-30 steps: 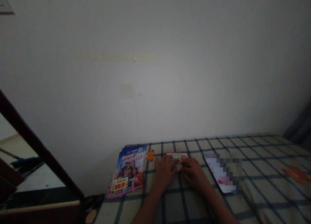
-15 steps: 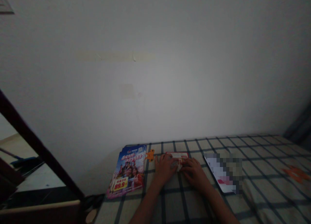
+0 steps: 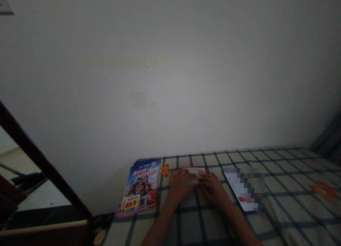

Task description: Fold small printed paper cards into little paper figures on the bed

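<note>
A red and white piece of paper [image 3: 194,170], seemingly folded, lies on the checked cloth [image 3: 186,217] in front of me, partly covered by my fingers. My left hand [image 3: 180,185] grips its left side, the thumb reaching toward the middle. From the right, my right hand [image 3: 212,187] has its bent fingers on the near right part, close to the left thumb. Between the two hands a small pale and orange part shows, too blurred to read. The near edge of the paper is hard to make out.
Left of my hands lies a stack of colourful flyers [image 3: 141,189], with an orange cut-out shape [image 3: 164,170] beside it. A phone [image 3: 241,189], partly pixelated, lies to the right. The white wall [image 3: 186,79] rises behind the cloth; a dark slanted post [image 3: 45,160] stands at left.
My thumbs and fingertips have shifted slightly on the paper, and a little more of its middle shows between them. Everything else stays in place.
</note>
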Available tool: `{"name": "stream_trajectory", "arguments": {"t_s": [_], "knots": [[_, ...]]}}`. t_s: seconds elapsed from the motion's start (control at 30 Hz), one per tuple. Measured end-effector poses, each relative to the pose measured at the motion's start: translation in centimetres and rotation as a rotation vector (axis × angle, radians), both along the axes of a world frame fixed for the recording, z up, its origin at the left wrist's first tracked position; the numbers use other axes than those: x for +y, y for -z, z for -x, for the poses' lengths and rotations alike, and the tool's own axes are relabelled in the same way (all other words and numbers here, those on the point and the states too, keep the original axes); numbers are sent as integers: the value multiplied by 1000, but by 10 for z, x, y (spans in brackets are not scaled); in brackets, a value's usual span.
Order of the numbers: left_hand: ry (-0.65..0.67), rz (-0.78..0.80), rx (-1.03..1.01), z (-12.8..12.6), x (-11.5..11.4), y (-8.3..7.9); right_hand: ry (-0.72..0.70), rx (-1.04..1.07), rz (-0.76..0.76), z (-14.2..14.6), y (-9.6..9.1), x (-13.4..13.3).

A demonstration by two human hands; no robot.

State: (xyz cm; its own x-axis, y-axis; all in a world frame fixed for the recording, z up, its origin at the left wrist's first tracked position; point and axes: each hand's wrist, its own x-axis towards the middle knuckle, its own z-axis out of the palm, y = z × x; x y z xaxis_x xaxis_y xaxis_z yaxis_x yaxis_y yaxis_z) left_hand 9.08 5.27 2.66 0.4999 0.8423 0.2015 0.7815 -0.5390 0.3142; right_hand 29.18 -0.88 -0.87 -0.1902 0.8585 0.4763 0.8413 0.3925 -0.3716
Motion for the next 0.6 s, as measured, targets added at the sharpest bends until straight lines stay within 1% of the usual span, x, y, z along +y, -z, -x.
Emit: {"name": "stream_trajectory", "arguments": {"t_s": [0.17, 0.3, 0.5, 0.6], "knots": [[6, 10, -19, 0, 2, 4, -1, 11, 16, 0, -1, 1], [-1, 12, -16, 0, 2, 6, -6, 31, 3, -1, 3, 4], [-43, 29, 15, 1, 0, 5, -41, 71, -79, -6, 11, 8], [-47, 23, -5, 1, -1, 5, 6, 69, -123, -6, 12, 6]]}}
